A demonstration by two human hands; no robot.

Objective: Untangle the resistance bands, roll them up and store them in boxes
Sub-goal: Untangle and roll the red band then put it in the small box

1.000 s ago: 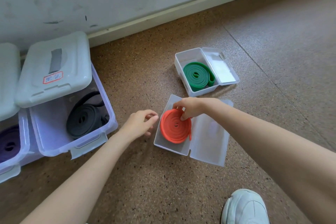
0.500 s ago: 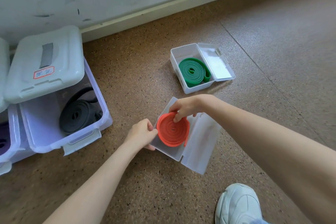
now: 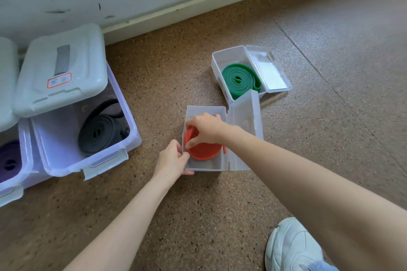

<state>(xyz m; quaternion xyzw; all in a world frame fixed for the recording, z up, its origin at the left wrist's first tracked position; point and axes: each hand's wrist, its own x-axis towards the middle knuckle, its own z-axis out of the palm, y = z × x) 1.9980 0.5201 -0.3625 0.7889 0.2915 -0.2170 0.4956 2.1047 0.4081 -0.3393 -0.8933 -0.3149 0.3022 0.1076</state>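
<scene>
A rolled red band sits tilted inside a small clear box on the floor. My right hand reaches into the box and pinches the roll's upper left edge. My left hand grips the box's left wall. The box's hinged lid stands raised on the right. Behind it, a second small clear box holds a rolled green band, its lid lying open.
At left, a large clear bin holds a rolled black band, with a white lid resting across its back. Another bin with a purple band stands at the far left. A white shoe is at bottom right. A wall runs behind.
My left hand moved from beside the box to gripping its left wall. The box turned and its lid swung up. The red roll tilted under my right hand.
</scene>
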